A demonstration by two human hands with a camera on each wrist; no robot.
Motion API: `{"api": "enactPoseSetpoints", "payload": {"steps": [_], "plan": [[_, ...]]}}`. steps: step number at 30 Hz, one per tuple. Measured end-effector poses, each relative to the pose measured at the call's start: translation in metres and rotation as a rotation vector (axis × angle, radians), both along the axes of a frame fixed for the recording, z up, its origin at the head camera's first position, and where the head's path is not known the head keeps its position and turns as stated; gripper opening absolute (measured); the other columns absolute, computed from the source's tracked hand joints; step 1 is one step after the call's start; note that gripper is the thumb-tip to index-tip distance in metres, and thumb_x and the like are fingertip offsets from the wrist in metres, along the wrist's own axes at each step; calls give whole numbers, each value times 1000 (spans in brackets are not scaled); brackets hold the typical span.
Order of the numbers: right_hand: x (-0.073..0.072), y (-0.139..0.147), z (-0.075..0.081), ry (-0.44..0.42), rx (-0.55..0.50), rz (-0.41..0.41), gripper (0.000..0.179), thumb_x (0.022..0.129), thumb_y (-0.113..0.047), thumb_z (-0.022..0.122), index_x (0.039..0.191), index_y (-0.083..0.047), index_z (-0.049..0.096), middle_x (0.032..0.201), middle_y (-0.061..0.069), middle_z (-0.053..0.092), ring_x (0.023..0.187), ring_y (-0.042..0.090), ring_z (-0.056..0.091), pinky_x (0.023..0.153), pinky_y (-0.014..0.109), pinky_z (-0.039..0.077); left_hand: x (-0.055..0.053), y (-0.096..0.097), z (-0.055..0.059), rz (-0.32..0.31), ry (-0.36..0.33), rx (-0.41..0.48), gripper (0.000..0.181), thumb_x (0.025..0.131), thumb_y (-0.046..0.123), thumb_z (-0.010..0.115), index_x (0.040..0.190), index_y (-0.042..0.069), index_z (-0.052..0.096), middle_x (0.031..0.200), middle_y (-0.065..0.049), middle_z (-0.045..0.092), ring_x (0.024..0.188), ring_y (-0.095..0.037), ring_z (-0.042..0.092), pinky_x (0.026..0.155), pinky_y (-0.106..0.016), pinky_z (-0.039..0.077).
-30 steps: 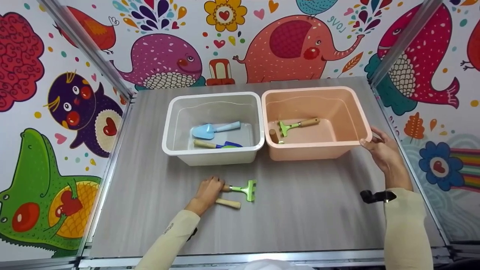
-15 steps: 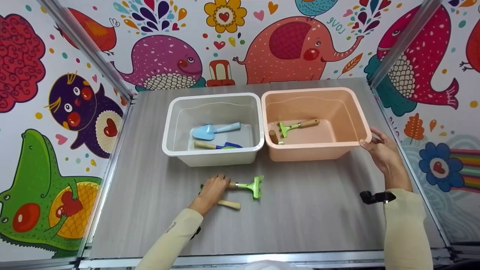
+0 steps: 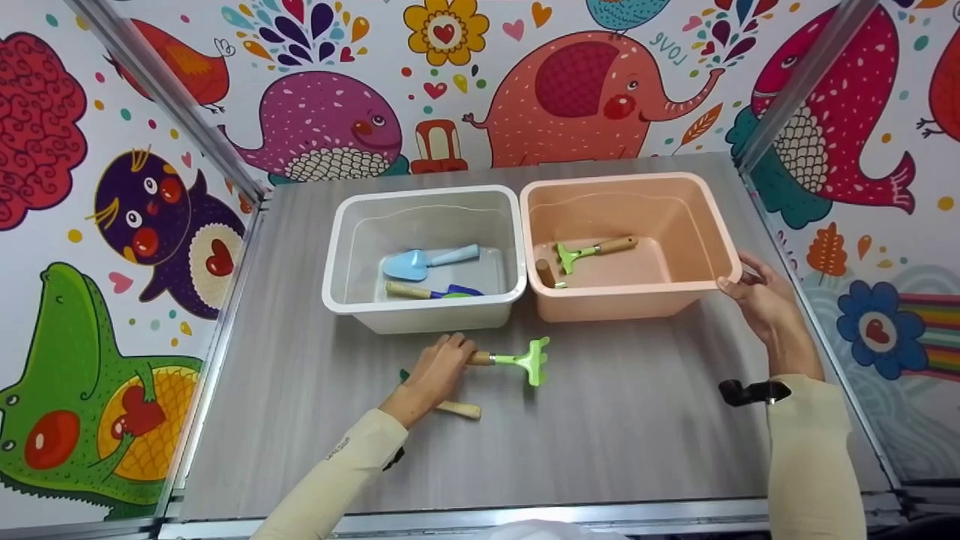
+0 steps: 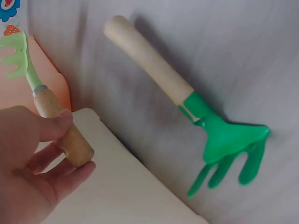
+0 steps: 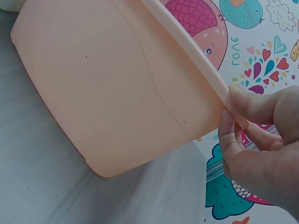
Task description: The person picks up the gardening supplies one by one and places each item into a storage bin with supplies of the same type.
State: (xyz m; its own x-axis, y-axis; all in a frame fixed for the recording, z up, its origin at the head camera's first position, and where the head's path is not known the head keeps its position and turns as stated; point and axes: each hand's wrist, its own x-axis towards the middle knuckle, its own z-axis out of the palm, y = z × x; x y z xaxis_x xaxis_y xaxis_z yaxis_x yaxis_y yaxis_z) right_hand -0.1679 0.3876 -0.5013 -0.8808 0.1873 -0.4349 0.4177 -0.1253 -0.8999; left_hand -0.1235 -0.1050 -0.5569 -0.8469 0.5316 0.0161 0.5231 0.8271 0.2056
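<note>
My left hand (image 3: 439, 371) pinches the wooden handle of a light green toy rake (image 3: 531, 361), raised off the table in front of the bins. In the left wrist view the thumb and fingers (image 4: 56, 128) close on that handle. A darker green rake (image 4: 224, 140) with a pale wooden handle lies on the table below this hand; the head view shows mostly its handle (image 3: 459, 409). At the right, my right hand (image 3: 765, 300) grips the near right corner of the peach bin (image 3: 637, 300), thumb over the rim and fingers (image 5: 229, 135) beneath it.
A light grey bin (image 3: 427, 319) stands left of the peach one, holding a light blue shovel (image 3: 409, 264) and a blue-and-green tool with a wooden handle (image 3: 409, 290). Inside the peach bin lie a green rake (image 3: 600, 249) and another wooden-handled tool (image 3: 546, 273). Printed walls and metal rails border the table.
My left hand has lifted the light green rake and carried it right and toward the bins, uncovering part of the darker green rake. The right hand stays on the peach bin's corner.
</note>
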Motion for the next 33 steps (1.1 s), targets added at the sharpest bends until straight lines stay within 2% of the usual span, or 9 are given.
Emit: {"api": "enactPoseSetpoints", "payload": {"steps": [4, 7, 10, 16, 21, 23, 25, 28, 33], "plan": [[-1, 0, -1, 7, -9, -1, 94, 83, -7, 80, 159, -21, 26, 118, -7, 47, 104, 5, 54, 123, 38, 21, 0, 2, 4, -27, 46, -14, 18, 90, 11, 74, 106, 6, 69, 99, -7, 66, 88, -22, 63, 73, -34, 57], [-1, 0, 0, 3, -1, 7, 95, 83, -7, 79, 160, -21, 25, 118, -7, 47, 105, 6, 53, 124, 39, 19, 0, 3, 9, -38, 44, -17, 17, 90, 12, 74, 105, 6, 69, 98, -7, 66, 88, -22, 63, 73, -34, 57], [-2, 1, 0, -7, 12, 13, 97, 82, -9, 81, 160, -22, 25, 117, -8, 47, 105, 6, 53, 124, 39, 20, -2, 6, 17, -49, 33, -21, 18, 90, 12, 74, 106, 6, 69, 98, -7, 66, 88, -21, 64, 74, -33, 57], [-1, 1, 1, -20, 20, 13, 97, 82, -11, 81, 160, -22, 25, 118, -7, 46, 104, 6, 53, 123, 39, 21, -9, 16, 32, -120, 123, -67, 11, 94, 10, 69, 104, 7, 70, 93, -7, 67, 83, -21, 65, 69, -32, 57], [-1, 0, 1, -13, 31, 28, 97, 83, -12, 81, 160, -21, 24, 119, -7, 46, 105, 7, 53, 123, 36, 24, -12, 21, 43, -127, 125, -67, 12, 93, 8, 69, 105, 8, 71, 94, -7, 67, 84, -21, 65, 69, -32, 57], [0, 1, 1, -6, 26, 28, 96, 83, -11, 81, 160, -21, 24, 119, -7, 46, 105, 7, 53, 116, 27, 38, -13, 24, 47, -126, 110, -70, 13, 93, 8, 68, 107, 8, 70, 96, -7, 67, 86, -21, 65, 71, -33, 57], [0, 1, 0, 9, 16, 27, 95, 83, -10, 80, 160, -20, 25, 119, -6, 46, 104, 7, 53, 103, 18, 48, -14, 26, 52, -124, 89, -77, 16, 93, 7, 68, 109, 8, 69, 99, -7, 67, 89, -21, 65, 73, -33, 57], [0, 1, 0, 29, 7, 26, 93, 84, -8, 79, 159, -18, 27, 119, -4, 47, 102, 7, 54, 78, 8, 50, -15, 30, 60, -122, 54, -97, 19, 93, 5, 69, 111, 7, 67, 102, -8, 67, 92, -22, 65, 76, -33, 57], [0, 1, -2, 77, -36, 23, 88, 86, -3, 75, 158, -14, 27, 118, -4, 48, 99, 4, 58, 79, 9, 51, -17, 35, 70, -149, 81, -117, 28, 86, 6, 77, 112, 6, 66, 105, -9, 66, 94, -23, 65, 79, -33, 58]]}}
